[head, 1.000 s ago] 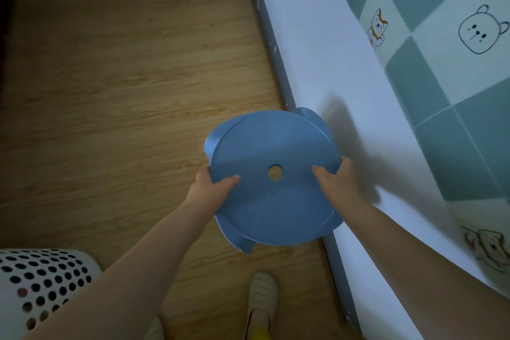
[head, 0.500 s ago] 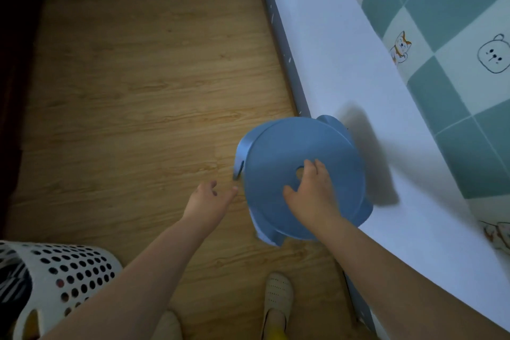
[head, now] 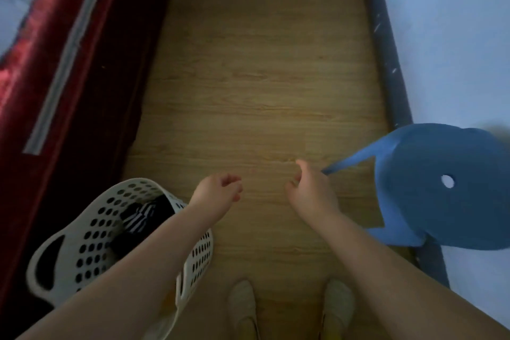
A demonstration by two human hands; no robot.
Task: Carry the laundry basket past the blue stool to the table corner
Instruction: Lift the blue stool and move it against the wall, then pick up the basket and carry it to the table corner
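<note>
White perforated plastic laundry basket (head: 91, 240) down-left of the left hand (head: 218, 190) — nearer than the right hand (head: 309, 190) — both loosely curled, empty.

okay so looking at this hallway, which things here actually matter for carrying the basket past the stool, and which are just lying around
Part of the job:
- laundry basket, on the floor at the left
- blue stool, at the right against the white bed
- left hand and right hand, both empty

Just lying about:
- red cloth at the left
- striped clothes in the basket
</note>
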